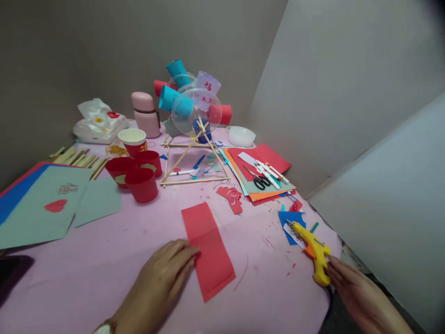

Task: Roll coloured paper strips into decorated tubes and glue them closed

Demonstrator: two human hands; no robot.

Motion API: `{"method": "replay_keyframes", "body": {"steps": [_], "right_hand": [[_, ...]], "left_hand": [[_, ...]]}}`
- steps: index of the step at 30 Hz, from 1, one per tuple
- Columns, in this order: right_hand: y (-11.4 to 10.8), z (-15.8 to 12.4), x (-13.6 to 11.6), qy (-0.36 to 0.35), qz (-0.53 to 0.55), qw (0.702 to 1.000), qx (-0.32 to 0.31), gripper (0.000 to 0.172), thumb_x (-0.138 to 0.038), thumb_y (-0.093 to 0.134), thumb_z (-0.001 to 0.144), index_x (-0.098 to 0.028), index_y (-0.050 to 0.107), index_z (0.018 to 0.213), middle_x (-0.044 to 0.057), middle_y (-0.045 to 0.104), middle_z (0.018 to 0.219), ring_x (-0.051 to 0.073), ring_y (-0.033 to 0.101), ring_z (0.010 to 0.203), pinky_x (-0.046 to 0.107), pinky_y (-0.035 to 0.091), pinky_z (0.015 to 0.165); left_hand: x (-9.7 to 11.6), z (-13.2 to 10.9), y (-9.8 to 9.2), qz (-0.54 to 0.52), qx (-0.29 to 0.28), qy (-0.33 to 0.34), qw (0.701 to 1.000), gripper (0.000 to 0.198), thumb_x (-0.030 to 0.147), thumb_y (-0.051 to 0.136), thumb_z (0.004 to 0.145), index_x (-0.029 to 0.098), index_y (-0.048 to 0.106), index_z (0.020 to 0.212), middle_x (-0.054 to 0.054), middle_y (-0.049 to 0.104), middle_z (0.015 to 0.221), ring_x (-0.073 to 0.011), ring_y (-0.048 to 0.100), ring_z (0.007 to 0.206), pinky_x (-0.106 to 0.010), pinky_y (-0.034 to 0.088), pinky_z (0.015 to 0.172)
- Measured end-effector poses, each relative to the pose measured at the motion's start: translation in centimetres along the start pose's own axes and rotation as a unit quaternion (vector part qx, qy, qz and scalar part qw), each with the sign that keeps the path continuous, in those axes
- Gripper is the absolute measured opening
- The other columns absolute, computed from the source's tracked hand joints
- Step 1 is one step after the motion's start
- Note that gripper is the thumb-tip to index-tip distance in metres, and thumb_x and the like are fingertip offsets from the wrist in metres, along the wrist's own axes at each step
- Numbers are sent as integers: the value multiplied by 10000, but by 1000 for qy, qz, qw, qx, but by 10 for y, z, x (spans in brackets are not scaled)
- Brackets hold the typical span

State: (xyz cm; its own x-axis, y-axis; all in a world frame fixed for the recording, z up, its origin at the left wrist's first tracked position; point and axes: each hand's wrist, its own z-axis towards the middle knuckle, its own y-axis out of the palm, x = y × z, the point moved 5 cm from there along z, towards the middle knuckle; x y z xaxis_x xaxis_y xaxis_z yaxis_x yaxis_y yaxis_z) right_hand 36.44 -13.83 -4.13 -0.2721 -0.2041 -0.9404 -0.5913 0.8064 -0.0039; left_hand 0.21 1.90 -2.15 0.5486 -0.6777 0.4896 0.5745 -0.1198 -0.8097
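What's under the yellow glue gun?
Poking out from under the front of the yellow glue gun, you can see a blue paper scrap and a white scrap. Anything completely covered by the glue gun can't be seen.

You face a gray far wall (114,46) across a pink-covered table (83,273), with a paler wall (333,88) along your right.
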Motion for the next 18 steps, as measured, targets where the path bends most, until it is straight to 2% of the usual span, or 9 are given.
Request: {"method": "replay_keyframes", "body": {"steps": [2, 3, 5, 6, 8, 10, 12, 14, 18], "right_hand": [[1, -12, -9, -71, -45, 993, 79, 305, -273, 720, 658, -259, 630, 949, -16, 627, 1051, 136, 600, 905, 119, 519, 615], [11, -18, -16, -115, -85, 987, 73, 343, -312, 718, 664, -280, 619, 991, -22, 613, 1076, 140, 574, 965, 116, 501, 633], [51, -30, -28, -185, -178, 965, -45, 260, -375, 675, 694, -249, 658, 921, 13, 648, 983, 178, 562, 980, 167, 485, 698], [79, -35, -27, -188, -230, 945, -139, 217, -370, 666, 700, -228, 680, 863, 29, 666, 914, 187, 583, 902, 202, 482, 698], [132, -44, -17, -150, -282, 900, -295, 212, -341, 591, 767, -202, 679, 902, 19, 662, 736, 150, 575, 624, 234, 459, 570], [175, -47, -5, -108, -293, 874, -373, 197, -298, 555, 786, -171, 663, 891, -28, 585, 560, 104, 469, 440, 214, 362, 436], [206, -46, 6, -88, -289, 863, -405, 163, -271, 537, 784, -155, 647, 752, -59, 506, 444, 79, 387, 362, 200, 277, 373], [226, -43, 14, -72, -284, 856, -426, 186, -252, 554, 757, -156, 596, 603, -74, 452, 385, 63, 346, 332, 194, 224, 350], [239, -41, 20, -43, -258, 858, -442, 195, -212, 608, 675, -164, 520, 507, -103, 366, 350, 37, 274, 314, 190, 151, 334]], "left_hand": [[-2, 0, -5, -16, 37, -40, 998, 271, 311, 434, 881, 252, 674, 991, -53, 700, 934, -202, 639, 879, -289, 506, 788], [-2, 0, -7, -23, 50, -55, 997, 281, 325, 428, 878, 256, 681, 978, -50, 709, 909, -203, 647, 867, -283, 510, 778], [-1, 2, -7, -36, 66, -85, 994, 293, 348, 426, 869, 262, 693, 957, -44, 724, 869, -205, 659, 847, -277, 515, 763], [-1, 2, -7, -42, 69, -102, 992, 296, 356, 430, 862, 264, 697, 951, -41, 729, 855, -206, 665, 838, -274, 517, 756], [0, 2, -6, -52, 71, -135, 987, 295, 361, 441, 847, 267, 703, 946, -36, 739, 837, -210, 674, 827, -270, 520, 742], [0, 0, -6, -61, 71, -168, 981, 290, 357, 455, 831, 271, 707, 944, -30, 748, 831, -213, 681, 821, -266, 522, 729], [-1, -3, -5, -69, 65, -200, 975, 283, 353, 468, 817, 276, 712, 939, -23, 755, 833, -217, 687, 820, -262, 523, 720], [-3, -7, -4, -78, 42, -229, 969, 278, 352, 474, 814, 279, 713, 934, -18, 758, 856, -222, 690, 828, -264, 519, 730], [-6, -11, -1, -114, -29, -277, 954, 301, 359, 445, 844, 254, 697, 971, -36, 740, 976, -240, 671, 904, -312, 486, 812]]}}
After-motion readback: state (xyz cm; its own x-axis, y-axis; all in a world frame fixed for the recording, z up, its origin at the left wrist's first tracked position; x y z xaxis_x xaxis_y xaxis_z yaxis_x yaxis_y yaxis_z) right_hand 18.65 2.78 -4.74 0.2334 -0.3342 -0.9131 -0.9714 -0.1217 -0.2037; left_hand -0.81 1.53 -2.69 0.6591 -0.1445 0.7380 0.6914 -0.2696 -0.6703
